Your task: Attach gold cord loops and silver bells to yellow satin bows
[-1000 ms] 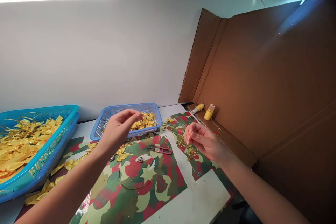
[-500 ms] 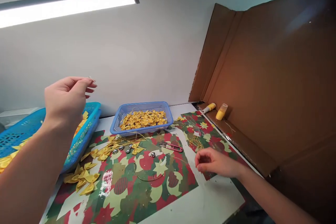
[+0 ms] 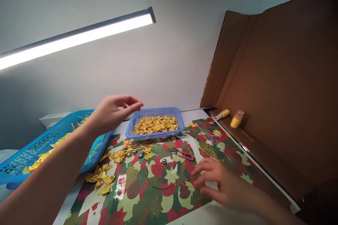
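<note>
My left hand point(image 3: 116, 112) is raised in front of the left end of the small blue basket point(image 3: 155, 136), thumb and fingertips pinched together; anything between them is too small to make out. That basket holds many yellow bows point(image 3: 155, 124). My right hand point(image 3: 213, 182), slightly blurred, hovers over the patterned mat point(image 3: 148, 204) with its fingers apart and nothing in them. Pink-handled snips point(image 3: 185, 154) lie just beyond it. Near the mat's middle are a silver bell point(image 3: 164, 161) and a curved gold cord point(image 3: 158, 187).
A large blue basket point(image 3: 26, 156) with yellow bows stands at the left. Loose bows point(image 3: 102, 179), several bells and gold cords lie on the mat. Two yellow thread spools point(image 3: 237, 119) rest at the right beside a cardboard panel point(image 3: 277, 88). A lamp point(image 3: 79, 38) hangs above.
My left hand has moved right and down, toward the small basket. My right hand has spread its fingers and turned. The view has shifted, with the scene lower and farther right.
</note>
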A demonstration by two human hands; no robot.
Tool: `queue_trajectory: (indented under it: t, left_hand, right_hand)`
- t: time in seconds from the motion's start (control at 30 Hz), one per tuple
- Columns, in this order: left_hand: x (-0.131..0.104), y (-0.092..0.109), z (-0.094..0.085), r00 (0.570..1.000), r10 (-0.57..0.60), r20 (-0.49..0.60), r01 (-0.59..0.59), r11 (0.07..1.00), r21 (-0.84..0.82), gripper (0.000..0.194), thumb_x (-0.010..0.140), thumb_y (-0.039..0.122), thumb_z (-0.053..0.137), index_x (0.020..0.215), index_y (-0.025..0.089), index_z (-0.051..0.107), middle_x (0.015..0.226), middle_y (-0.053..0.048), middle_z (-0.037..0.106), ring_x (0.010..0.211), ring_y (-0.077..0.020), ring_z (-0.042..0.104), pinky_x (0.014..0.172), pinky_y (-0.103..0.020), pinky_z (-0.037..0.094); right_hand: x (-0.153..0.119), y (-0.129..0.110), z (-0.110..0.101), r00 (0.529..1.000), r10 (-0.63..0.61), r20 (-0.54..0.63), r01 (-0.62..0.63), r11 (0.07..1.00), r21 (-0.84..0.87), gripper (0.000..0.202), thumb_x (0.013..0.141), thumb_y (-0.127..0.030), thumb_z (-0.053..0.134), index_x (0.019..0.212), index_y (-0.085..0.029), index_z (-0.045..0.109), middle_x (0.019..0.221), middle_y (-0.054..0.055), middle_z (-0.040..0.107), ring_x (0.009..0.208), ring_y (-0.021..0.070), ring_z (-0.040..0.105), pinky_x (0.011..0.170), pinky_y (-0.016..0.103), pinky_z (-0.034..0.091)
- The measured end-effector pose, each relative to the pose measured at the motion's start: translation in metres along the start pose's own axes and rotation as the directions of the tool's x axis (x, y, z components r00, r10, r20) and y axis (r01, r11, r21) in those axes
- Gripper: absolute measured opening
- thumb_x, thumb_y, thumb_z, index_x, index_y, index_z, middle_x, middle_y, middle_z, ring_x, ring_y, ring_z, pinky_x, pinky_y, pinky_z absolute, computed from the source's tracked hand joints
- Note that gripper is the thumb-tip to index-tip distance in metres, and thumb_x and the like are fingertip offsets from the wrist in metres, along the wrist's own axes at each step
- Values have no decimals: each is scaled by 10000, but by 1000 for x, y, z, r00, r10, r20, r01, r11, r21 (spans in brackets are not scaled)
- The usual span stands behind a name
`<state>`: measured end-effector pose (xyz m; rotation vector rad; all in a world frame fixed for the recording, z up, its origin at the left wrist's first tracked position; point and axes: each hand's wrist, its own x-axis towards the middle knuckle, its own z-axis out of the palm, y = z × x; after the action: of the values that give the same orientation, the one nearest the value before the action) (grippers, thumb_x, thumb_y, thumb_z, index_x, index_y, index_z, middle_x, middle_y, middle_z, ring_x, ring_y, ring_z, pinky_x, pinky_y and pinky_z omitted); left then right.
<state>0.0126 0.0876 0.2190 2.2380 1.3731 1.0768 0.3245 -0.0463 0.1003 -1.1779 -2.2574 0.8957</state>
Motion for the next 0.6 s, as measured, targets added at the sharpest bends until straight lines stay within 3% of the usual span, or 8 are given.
queue_trajectory:
  t: [0.07, 0.1, 0.2, 0.27, 0.33, 0.43, 0.53, 0.6]
  left_hand:
    - [-3, 16, 14, 978, 150, 144, -165, 981, 104, 280, 803, 487, 576, 769, 246, 715, 720, -5, 707, 673, -167, 604, 636, -285, 444]
    - [-4, 24, 23, 955, 220, 201, -248, 960, 128, 275, 830, 466, 558, 771, 246, 711, 720, -6, 703, 662, -163, 600, 626, -283, 436]
    - [-9, 45, 48, 818, 439, 371, -519, 842, 147, 264, 912, 381, 498, 788, 251, 692, 752, 5, 711, 715, -166, 603, 690, -303, 412]
    - [-13, 55, 62, 740, 526, 419, -635, 752, 179, 242, 937, 355, 483, 831, 263, 680, 754, 17, 704, 737, -178, 588, 710, -320, 381]
    - [-17, 60, 74, 689, 593, 417, -710, 670, 220, 262, 958, 325, 449, 829, 259, 668, 722, 16, 683, 727, -188, 563, 703, -329, 350]
    - [-18, 62, 87, 615, 675, 407, -785, 572, 238, 310, 973, 269, 392, 807, 246, 654, 682, 5, 651, 700, -194, 531, 685, -335, 317]
    - [-17, 65, 98, 563, 723, 400, -824, 525, 213, 340, 976, 233, 358, 788, 239, 641, 666, 0, 639, 678, -193, 518, 670, -337, 303]
    - [-16, 69, 105, 541, 736, 406, -838, 509, 196, 354, 975, 225, 351, 760, 233, 632, 657, -3, 638, 659, -190, 514, 655, -335, 301]
  right_hand:
    - [11, -13, -11, 978, -53, -204, 59, 998, 24, 202, 867, -236, 616, 1046, -285, 697, 1118, 70, 678, 1068, 256, 591, 949, 444, 419]
    - [17, -20, -17, 940, -76, -333, 92, 995, 33, 208, 871, -261, 622, 1069, -281, 681, 1104, 70, 684, 1067, 251, 594, 945, 431, 423]
    - [35, -36, -29, 848, -109, -518, 145, 989, 29, 251, 873, -302, 629, 1121, -262, 639, 1126, 65, 673, 1101, 243, 574, 959, 407, 414]
    - [43, -39, -32, 860, -107, -499, 145, 989, 39, 221, 887, -312, 614, 1095, -242, 639, 1111, 58, 671, 1096, 228, 567, 964, 393, 407]
    - [47, -37, -32, 884, -107, -455, 152, 986, 63, 163, 921, -335, 560, 990, -223, 656, 1026, 47, 684, 1029, 207, 582, 927, 372, 420]
    - [46, -27, -30, 890, -115, -442, 172, 981, 92, 257, 950, -397, 492, 887, -207, 653, 922, 40, 686, 918, 187, 592, 857, 349, 431]
    - [39, -16, -28, 896, -83, -437, 151, 981, 123, 298, 938, -449, 499, 856, -205, 649, 870, 37, 681, 871, 185, 589, 830, 346, 432]
    - [35, -10, -26, 902, -2, -431, 97, 975, 198, 267, 889, -472, 577, 899, -212, 640, 938, 41, 673, 945, 197, 584, 876, 362, 423]
